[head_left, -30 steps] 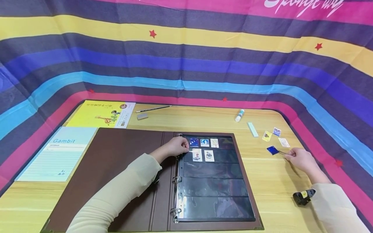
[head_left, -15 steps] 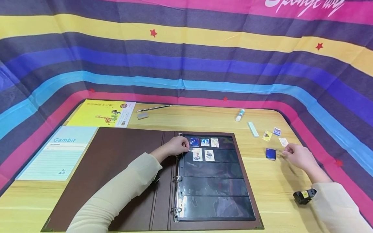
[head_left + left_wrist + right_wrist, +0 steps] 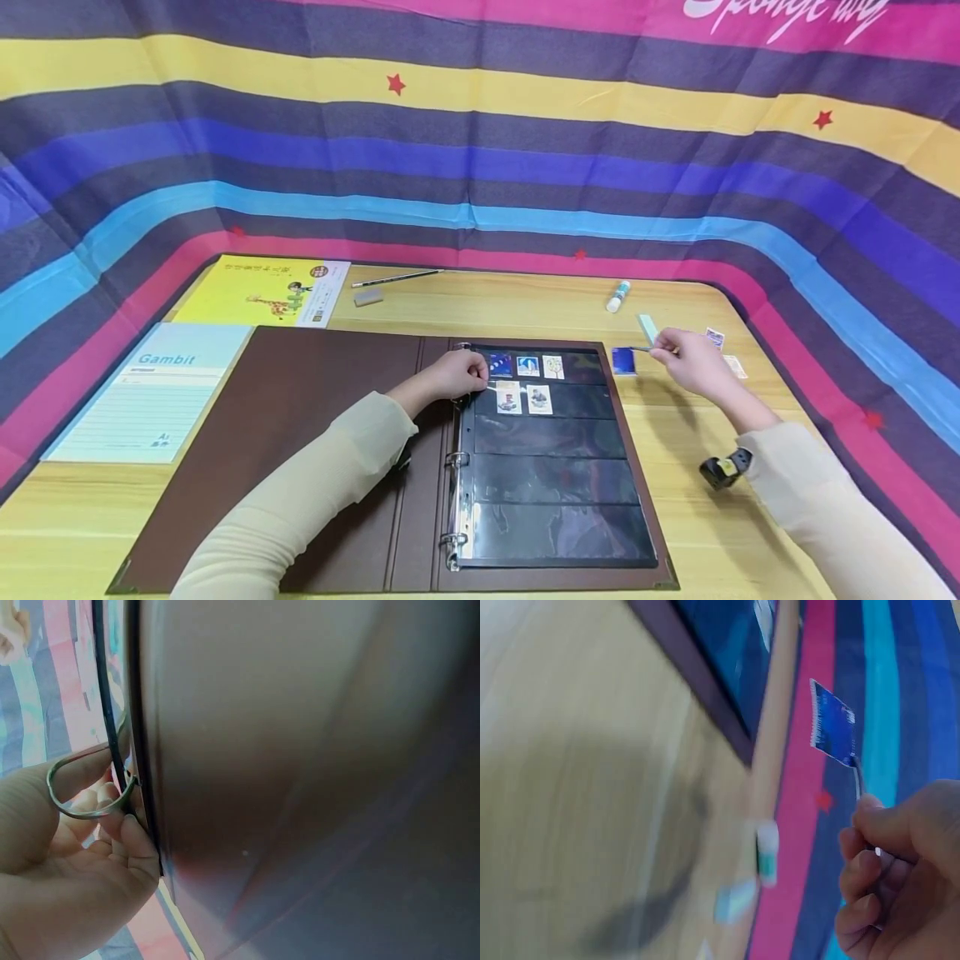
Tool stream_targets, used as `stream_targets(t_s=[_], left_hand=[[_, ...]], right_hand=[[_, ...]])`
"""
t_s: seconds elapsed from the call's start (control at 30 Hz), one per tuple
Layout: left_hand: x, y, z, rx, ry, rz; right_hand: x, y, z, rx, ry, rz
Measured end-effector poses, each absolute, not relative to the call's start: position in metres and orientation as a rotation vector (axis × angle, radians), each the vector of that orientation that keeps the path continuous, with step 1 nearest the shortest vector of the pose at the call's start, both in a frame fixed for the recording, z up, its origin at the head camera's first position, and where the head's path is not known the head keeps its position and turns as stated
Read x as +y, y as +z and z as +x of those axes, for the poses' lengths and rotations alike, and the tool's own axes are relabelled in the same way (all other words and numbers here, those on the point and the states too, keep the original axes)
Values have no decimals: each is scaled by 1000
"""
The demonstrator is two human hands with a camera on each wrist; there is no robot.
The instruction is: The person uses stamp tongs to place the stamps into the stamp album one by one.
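Note:
My right hand (image 3: pixel 693 362) pinches a pair of slim metal tweezers (image 3: pixel 858 780). Their tips hold a dark blue stamp (image 3: pixel 623 361), raised beside the right edge of the brown ring binder (image 3: pixel 322 433). That stamp's perforated edge (image 3: pixel 814 712) shows in the right wrist view. My left hand (image 3: pixel 453 375) is at the top left of the black stamp page (image 3: pixel 555 439), its fingertips pinching the page's edge beside a metal ring (image 3: pixel 90 815). Three stamps, one of them a tree stamp (image 3: pixel 552 367), fill part of the top pocket row; two more, including a red-figure stamp (image 3: pixel 508 398), sit in the second.
Right of the binder lie loose stamps (image 3: pixel 714 338), partly behind my right hand, and a pale green strip (image 3: pixel 647 328). A glue stick (image 3: pixel 618 297), pencil (image 3: pixel 397 279) and eraser (image 3: pixel 367 297) lie at the back. A notebook (image 3: pixel 150 392) and yellow book (image 3: pixel 255 292) lie left.
My right hand has carried the blue stamp in the tweezers leftward from beside the loose stamps to the binder's right edge. My left hand has stayed at the page.

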State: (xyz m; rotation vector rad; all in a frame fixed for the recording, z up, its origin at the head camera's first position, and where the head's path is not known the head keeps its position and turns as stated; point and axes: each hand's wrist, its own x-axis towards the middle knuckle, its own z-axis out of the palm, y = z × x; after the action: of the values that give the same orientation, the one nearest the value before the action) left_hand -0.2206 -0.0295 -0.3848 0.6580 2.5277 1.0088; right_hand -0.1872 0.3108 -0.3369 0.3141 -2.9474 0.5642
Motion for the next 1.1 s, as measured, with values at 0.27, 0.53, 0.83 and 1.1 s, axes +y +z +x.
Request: stream_targets(t_s=[0.27, 0.53, 0.83, 1.1], left_hand=[[-30, -383, -219, 2542, 1011, 684], [-30, -384, -220, 2543, 997, 711], [-30, -387, -221, 2536, 993, 704], [-31, -386, -221, 2542, 997, 700]], right_hand=[[263, -361, -212, -2882, 584, 404], [248, -376, -211, -2944, 593, 398], [254, -381, -194, -2983, 601, 511], [256, -374, -199, -2988, 497, 593]])
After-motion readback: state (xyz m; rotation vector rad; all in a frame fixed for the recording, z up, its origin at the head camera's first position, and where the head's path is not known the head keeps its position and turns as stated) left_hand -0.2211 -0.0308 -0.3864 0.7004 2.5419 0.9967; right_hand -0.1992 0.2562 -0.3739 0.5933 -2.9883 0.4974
